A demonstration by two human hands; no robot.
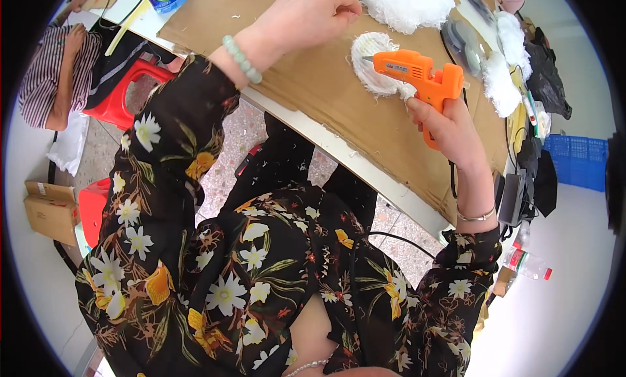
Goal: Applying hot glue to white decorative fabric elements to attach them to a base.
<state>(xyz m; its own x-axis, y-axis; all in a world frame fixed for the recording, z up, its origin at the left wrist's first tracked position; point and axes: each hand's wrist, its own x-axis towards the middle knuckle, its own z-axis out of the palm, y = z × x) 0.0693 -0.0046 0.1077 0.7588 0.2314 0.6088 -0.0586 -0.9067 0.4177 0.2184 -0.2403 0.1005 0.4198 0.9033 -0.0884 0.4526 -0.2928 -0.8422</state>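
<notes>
Fingers (417,109) of the right hand (450,132) are closed around the grip of an orange glue gun (417,74). Its barrel lies almost level across the picture, and its nozzle points to the person's left, touching a round white fluffy pad (372,64) on the brown cardboard (326,96) that covers the tabletop (365,165). The left hand (306,15) rests on the cardboard, just beside the pad, with its fingers curled together; I cannot tell if they pinch anything. A green bead bracelet (242,59) sits on the left wrist. More white fluff (404,5) lies behind the pad.
</notes>
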